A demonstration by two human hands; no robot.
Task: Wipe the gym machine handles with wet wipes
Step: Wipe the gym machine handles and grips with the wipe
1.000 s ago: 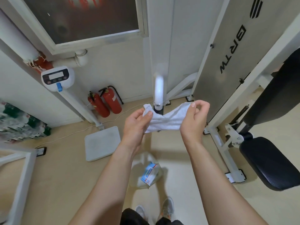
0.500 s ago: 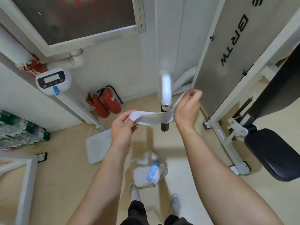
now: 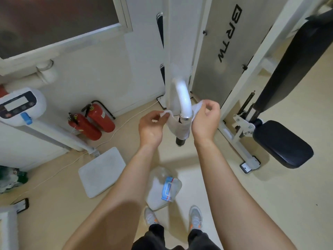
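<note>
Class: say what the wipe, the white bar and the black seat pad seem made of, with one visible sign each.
Wipe: probably thin nonwoven cloth; it drapes in soft creases.
Bar: likely painted metal tube; glossy white with a bright highlight.
Seat pad: probably vinyl over foam; black, slight sheen, rounded edges.

Small gym room. What shows it:
- white steel-frame weight machine (image 3: 255, 58) with a grey shroud panel (image 3: 212, 33) carrying BRTW-like lettering
- black padded seat (image 3: 282, 143) and a tilted black back pad (image 3: 295, 56) on the same frame
- curved white handle (image 3: 183, 98) ending in a black grip (image 3: 180, 141)
- column weighing scale at left: display head (image 3: 19, 105), white platform (image 3: 101, 171) on the floor (image 3: 270, 195)
- two red fire extinguishers (image 3: 100, 116) standing against the white wall (image 3: 90, 78)

The floor is hard, beige and bare.
</note>
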